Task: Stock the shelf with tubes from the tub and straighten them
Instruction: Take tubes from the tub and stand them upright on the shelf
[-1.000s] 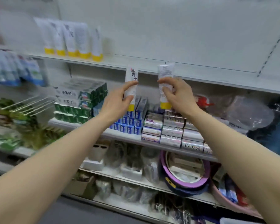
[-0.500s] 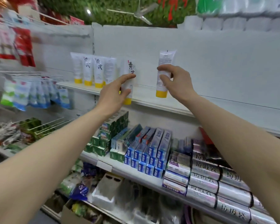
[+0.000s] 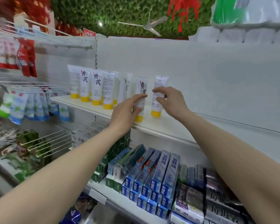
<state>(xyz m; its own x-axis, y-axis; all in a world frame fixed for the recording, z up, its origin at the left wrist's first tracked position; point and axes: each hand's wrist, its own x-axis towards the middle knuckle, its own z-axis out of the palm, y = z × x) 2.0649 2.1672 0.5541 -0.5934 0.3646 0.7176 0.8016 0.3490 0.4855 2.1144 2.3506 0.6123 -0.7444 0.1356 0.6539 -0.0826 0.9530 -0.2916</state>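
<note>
Shelf (image 3: 160, 126): tubes (image 3: 158, 94) between gripping fingers (image 3: 158, 90)

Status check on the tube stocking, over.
Left hand grips front-facing tube; right hand pinches back-facing tube. Both upright on shelf, caps down. Nothing in the way.

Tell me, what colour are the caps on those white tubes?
Yellow caps on the white plastic tubes, seen clearly in the head view.

The white upright tubes with yellow caps (image 3: 84, 84) on the upper white shelf (image 3: 160, 125) carry large dark characters "黄芪". Below that shelf, a white-and-green carton (image 3: 81, 139) reads "小苏", cut off by an arm. Lower right of the shelf, silver rolled packs (image 3: 223, 210) read "垃圾袋". Other print is illegible.
</note>
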